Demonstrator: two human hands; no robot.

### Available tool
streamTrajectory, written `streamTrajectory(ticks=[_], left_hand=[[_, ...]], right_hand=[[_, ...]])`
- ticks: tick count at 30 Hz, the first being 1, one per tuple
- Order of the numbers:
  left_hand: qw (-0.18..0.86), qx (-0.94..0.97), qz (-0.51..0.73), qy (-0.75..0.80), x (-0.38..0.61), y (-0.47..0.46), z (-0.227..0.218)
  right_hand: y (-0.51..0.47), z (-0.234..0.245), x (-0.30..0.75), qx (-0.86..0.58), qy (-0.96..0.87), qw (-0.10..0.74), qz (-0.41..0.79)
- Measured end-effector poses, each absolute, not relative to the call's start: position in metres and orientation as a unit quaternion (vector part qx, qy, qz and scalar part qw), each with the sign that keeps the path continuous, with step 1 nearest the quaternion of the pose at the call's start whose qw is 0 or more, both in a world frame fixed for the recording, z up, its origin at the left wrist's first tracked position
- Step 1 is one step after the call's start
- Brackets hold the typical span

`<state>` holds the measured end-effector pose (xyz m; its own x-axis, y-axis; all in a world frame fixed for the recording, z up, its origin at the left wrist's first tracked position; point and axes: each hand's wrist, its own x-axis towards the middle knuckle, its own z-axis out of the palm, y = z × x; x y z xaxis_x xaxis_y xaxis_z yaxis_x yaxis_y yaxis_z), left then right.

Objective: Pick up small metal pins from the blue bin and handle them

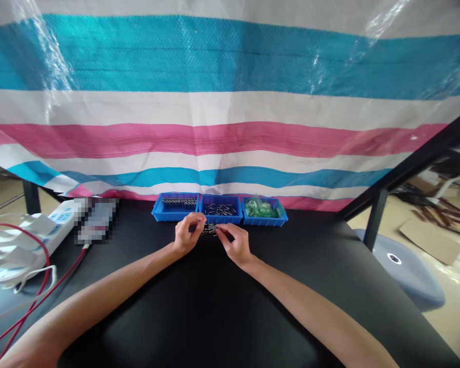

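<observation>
My left hand (187, 232) and my right hand (235, 243) meet over the black table (214, 306), just in front of the blue bins. Both hands have their fingers pinched together around small dark metal parts (210, 228) held between them; the parts are too small to name. The left blue bin (175, 207) holds a row of dark metal pieces. Loose small metal pins fill the middle blue bin (220, 208). In the right blue bin (264, 210) lie green plastic pieces.
A striped blue, pink and white tarp (230, 117) hangs behind the bins. A white power strip (57, 222), red cable (42, 286) and white items lie at the left. A black frame post (375, 220) and a grey round stool (406, 268) stand at the right.
</observation>
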<state>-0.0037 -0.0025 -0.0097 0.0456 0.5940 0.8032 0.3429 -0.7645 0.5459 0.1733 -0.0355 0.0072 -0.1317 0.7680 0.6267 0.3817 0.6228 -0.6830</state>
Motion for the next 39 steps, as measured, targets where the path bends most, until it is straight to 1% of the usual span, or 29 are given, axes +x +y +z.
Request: streamTrajectory(ticks=[5, 11, 16, 39], left_hand=[[0.097, 0.707, 0.616, 0.334, -0.002, -0.003, -0.009], [0.047, 0.698, 0.621, 0.353, -0.001, -0.004, -0.007], [0.026, 0.707, 0.615, 0.348, 0.001, -0.007, -0.001], [-0.009, 0.728, 0.604, 0.325, 0.001, -0.008, 0.002]], right_hand=[[-0.036, 0.007, 0.174, -0.394, -0.731, 0.528, 0.178], [-0.036, 0.007, 0.173, -0.399, -0.725, 0.529, 0.187], [-0.036, 0.006, 0.174, -0.395, -0.721, 0.540, 0.179], [-0.035, 0.005, 0.174, -0.375, -0.736, 0.537, 0.171]])
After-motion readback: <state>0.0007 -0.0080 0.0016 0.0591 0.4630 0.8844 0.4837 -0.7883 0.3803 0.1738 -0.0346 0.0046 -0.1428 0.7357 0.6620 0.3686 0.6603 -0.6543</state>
